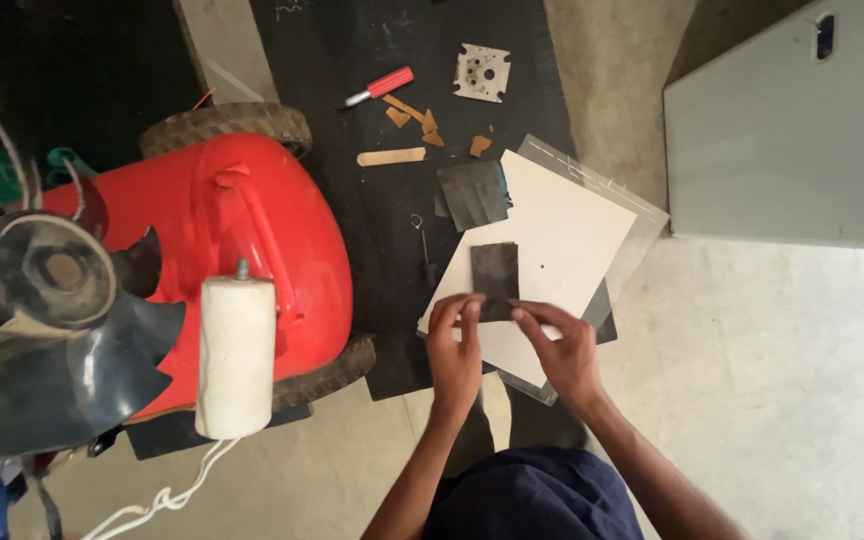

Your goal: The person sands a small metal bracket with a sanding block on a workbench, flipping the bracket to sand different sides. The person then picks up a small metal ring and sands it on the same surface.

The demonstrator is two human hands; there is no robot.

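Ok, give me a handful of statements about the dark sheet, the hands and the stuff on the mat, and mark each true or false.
1. Both hands, left hand and right hand, pinch the dark rectangular sheet at its near end. True.
2. The sheet lies over a white board. True.
3. The red-handled screwdriver is in the right hand. False: it lies on the black mat, far from both hands.
4. The tank beside the mat is blue. False: it is red.
5. A pale wooden stick lies on the mat. True.
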